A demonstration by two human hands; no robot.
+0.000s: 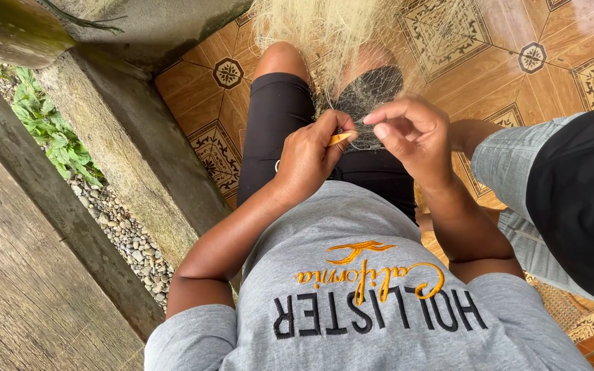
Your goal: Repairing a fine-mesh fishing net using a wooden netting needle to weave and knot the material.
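A small yellow netting needle is pinched in the left hand; pale fishing net, draped from twelve o'clock over the lap, is gripped by the right hand fingers.

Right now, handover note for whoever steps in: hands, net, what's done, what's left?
Left hand: grip shut on a small yellow netting tool, tip toward the mesh.
Right hand: fingers pinched on strands of the fishing net.
The pale net hangs from above and drapes over the lap, onto the black shorts; the person sits on a patterned tile floor. Another person's sleeve is close on the right.
Done: net held taut, tool at the mesh.
Left: cannot tell how much mesh remains.
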